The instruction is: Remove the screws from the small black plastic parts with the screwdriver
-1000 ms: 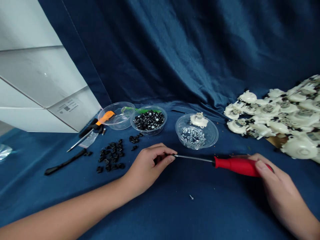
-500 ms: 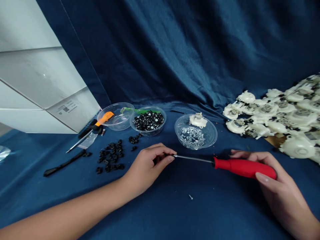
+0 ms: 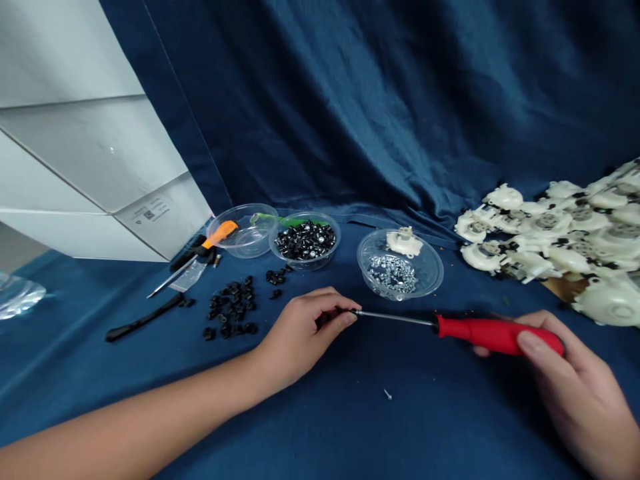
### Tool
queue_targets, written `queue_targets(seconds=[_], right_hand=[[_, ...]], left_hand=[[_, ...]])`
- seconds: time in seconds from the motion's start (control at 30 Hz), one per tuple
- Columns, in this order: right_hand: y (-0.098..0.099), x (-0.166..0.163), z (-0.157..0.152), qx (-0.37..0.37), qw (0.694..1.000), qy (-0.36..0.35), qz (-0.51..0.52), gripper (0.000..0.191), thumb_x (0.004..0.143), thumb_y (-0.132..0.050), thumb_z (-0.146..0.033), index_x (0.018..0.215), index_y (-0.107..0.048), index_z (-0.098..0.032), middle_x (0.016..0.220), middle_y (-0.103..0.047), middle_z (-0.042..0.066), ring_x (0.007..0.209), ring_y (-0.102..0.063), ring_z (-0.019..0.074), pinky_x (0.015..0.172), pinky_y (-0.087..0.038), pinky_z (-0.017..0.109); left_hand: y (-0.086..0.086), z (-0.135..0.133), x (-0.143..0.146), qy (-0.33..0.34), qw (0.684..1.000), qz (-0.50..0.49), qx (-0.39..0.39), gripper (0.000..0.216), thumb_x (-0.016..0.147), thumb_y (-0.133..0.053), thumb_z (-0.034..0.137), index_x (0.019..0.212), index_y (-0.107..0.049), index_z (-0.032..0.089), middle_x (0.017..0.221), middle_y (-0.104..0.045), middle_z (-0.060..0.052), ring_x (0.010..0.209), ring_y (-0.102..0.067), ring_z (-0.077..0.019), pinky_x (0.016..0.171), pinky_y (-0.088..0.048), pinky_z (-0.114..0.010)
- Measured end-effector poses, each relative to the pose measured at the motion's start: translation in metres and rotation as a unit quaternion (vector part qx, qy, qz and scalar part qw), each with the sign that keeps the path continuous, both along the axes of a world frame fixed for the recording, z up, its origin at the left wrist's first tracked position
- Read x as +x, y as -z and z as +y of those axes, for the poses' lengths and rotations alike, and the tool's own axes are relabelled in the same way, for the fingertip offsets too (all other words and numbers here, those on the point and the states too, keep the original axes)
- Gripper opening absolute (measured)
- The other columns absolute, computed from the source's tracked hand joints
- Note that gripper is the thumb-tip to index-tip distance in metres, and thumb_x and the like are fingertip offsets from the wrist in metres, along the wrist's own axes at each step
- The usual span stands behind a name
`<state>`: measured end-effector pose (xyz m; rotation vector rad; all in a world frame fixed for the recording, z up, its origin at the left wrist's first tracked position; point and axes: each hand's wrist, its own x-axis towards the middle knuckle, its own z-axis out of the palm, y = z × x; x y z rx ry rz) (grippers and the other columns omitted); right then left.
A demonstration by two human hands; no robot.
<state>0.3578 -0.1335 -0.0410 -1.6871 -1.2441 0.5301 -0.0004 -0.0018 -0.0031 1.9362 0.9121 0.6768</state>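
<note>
My right hand (image 3: 575,393) grips the red handle of a screwdriver (image 3: 495,335) that lies almost level above the blue cloth, its metal shaft pointing left. The shaft's tip meets the fingertips of my left hand (image 3: 305,337), which pinch a small dark part that is mostly hidden by the fingers. Just beyond the shaft stands a clear bowl of small silver screws (image 3: 400,273) with one white plastic part on its far rim. A single loose screw (image 3: 387,395) lies on the cloth in front of the screwdriver.
A clear bowl of black parts (image 3: 305,241), a clear bowl with an orange-handled tool (image 3: 220,235) and loose black parts (image 3: 231,312) lie at the left. White round plastic housings (image 3: 560,237) are heaped at the right. A white box (image 3: 90,167) stands at the back left.
My right hand's fingers have shifted around the red handle, as in turning it. The view has moved slightly, so everything sits a little further right. My left hand keeps its pinch.
</note>
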Motion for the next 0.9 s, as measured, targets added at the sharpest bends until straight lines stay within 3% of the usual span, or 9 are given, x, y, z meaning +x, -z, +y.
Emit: queue_targets(seconds=[0.07, 0.13, 0.23, 0.3, 0.5, 0.63, 0.7, 0.83, 0.9], right_hand=[[-0.006, -0.004, 0.000, -0.012, 0.999, -0.004, -0.036, 0.045, 0.099, -0.056, -0.066, 0.072, -0.072, -0.034, 0.079, -0.074, 0.008, 0.098, -0.071, 0.0430, 0.111, -0.052, 0.062], [-0.011, -0.012, 0.003, -0.010, 0.999, 0.029, -0.018, 0.043, 0.096, -0.057, -0.068, 0.076, -0.074, -0.035, 0.082, -0.075, 0.008, 0.104, -0.071, 0.0452, 0.119, -0.045, 0.065], [-0.012, -0.024, 0.006, 0.016, 0.991, 0.061, 0.117, 0.031, 0.087, -0.070, -0.065, 0.102, -0.072, -0.038, 0.104, -0.081, 0.005, 0.110, -0.073, 0.0445, 0.115, -0.048, 0.064], [-0.012, -0.026, 0.006, 0.032, 0.983, 0.062, 0.171, 0.032, 0.083, -0.075, -0.062, 0.104, -0.070, -0.038, 0.112, -0.083, 0.004, 0.115, -0.074, 0.0442, 0.112, -0.051, 0.062], [-0.012, -0.009, 0.003, -0.033, 0.999, 0.038, -0.010, 0.041, 0.089, -0.063, -0.072, 0.078, -0.074, -0.034, 0.096, -0.081, 0.008, 0.096, -0.072, 0.0449, 0.104, -0.055, 0.062], [-0.008, -0.014, 0.006, 0.013, 0.994, 0.033, 0.104, 0.032, 0.084, -0.074, -0.063, 0.107, -0.072, -0.042, 0.121, -0.082, 0.002, 0.124, -0.070, 0.0452, 0.113, -0.051, 0.061], [-0.007, -0.015, 0.007, 0.028, 0.991, 0.027, 0.124, 0.030, 0.083, -0.078, -0.059, 0.105, -0.072, -0.040, 0.129, -0.081, 0.003, 0.134, -0.067, 0.0449, 0.119, -0.048, 0.060], [-0.008, -0.010, 0.006, -0.034, 0.998, 0.046, 0.031, 0.041, 0.084, -0.071, -0.072, 0.086, -0.078, -0.032, 0.110, -0.084, 0.011, 0.112, -0.072, 0.0482, 0.118, -0.045, 0.067], [-0.009, -0.013, 0.007, -0.030, 0.997, 0.042, 0.058, 0.046, 0.081, -0.067, -0.078, 0.083, -0.077, -0.033, 0.102, -0.084, 0.010, 0.106, -0.073, 0.0488, 0.114, -0.048, 0.070]], left_hand=[[-0.001, 0.000, 0.000, 0.013, 1.000, 0.003, -0.002, 0.020, 0.107, -0.067, 0.027, 0.118, -0.084, 0.025, 0.103, -0.076, -0.004, 0.080, -0.065, -0.0182, 0.071, -0.048, -0.033], [-0.001, 0.000, 0.000, 0.016, 1.000, 0.002, -0.001, 0.020, 0.106, -0.067, 0.027, 0.118, -0.084, 0.025, 0.103, -0.076, -0.004, 0.080, -0.065, -0.0181, 0.071, -0.048, -0.034], [-0.001, 0.000, 0.000, -0.001, 1.000, -0.003, -0.001, 0.020, 0.107, -0.067, 0.028, 0.118, -0.084, 0.026, 0.101, -0.074, -0.004, 0.080, -0.064, -0.0178, 0.071, -0.047, -0.034], [0.000, 0.001, 0.000, -0.001, 1.000, -0.003, -0.007, 0.020, 0.107, -0.067, 0.028, 0.118, -0.084, 0.026, 0.101, -0.074, -0.004, 0.080, -0.064, -0.0179, 0.072, -0.047, -0.034], [0.000, 0.001, -0.001, 0.008, 1.000, -0.003, -0.013, 0.020, 0.108, -0.067, 0.028, 0.118, -0.084, 0.026, 0.103, -0.075, -0.004, 0.083, -0.064, -0.0186, 0.073, -0.047, -0.035], [0.001, 0.002, -0.001, 0.002, 1.000, -0.009, -0.017, 0.019, 0.107, -0.068, 0.027, 0.118, -0.084, 0.025, 0.100, -0.073, -0.003, 0.079, -0.062, -0.0174, 0.071, -0.045, -0.033], [0.001, 0.002, -0.001, 0.002, 1.000, -0.011, -0.016, 0.020, 0.107, -0.068, 0.027, 0.118, -0.084, 0.026, 0.100, -0.073, -0.003, 0.078, -0.061, -0.0167, 0.070, -0.045, -0.033], [0.002, 0.002, -0.001, 0.004, 1.000, -0.009, -0.015, 0.020, 0.107, -0.068, 0.027, 0.119, -0.084, 0.025, 0.101, -0.073, -0.003, 0.077, -0.061, -0.0164, 0.070, -0.045, -0.032], [0.002, 0.002, -0.001, -0.002, 1.000, -0.011, -0.011, 0.020, 0.107, -0.068, 0.026, 0.118, -0.084, 0.024, 0.101, -0.073, -0.003, 0.078, -0.062, -0.0164, 0.071, -0.046, -0.032]])
